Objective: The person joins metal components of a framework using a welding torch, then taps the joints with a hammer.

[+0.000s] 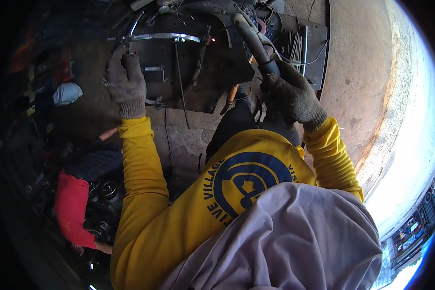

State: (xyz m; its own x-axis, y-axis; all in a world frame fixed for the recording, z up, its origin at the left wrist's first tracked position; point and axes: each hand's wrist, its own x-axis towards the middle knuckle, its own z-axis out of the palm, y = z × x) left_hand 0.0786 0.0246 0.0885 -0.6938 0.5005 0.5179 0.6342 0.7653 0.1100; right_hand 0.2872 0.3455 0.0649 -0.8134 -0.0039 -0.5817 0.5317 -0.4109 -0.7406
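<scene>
Curved bright metal strip [162,36] lying on a dark steel plate [217,67] set on the concrete floor [357,72], with a thin rod [180,82] crossing below it. Left hand [125,82], in a grey knitted glove, pressed fingers-spread against the strip's left end. Right hand [290,94], gloved, closed around a welding electrode holder [251,36] angled toward the plate. A bundle of welding rods [295,48] at the right; another person in a red shirt [72,208] crouched at lower left
</scene>
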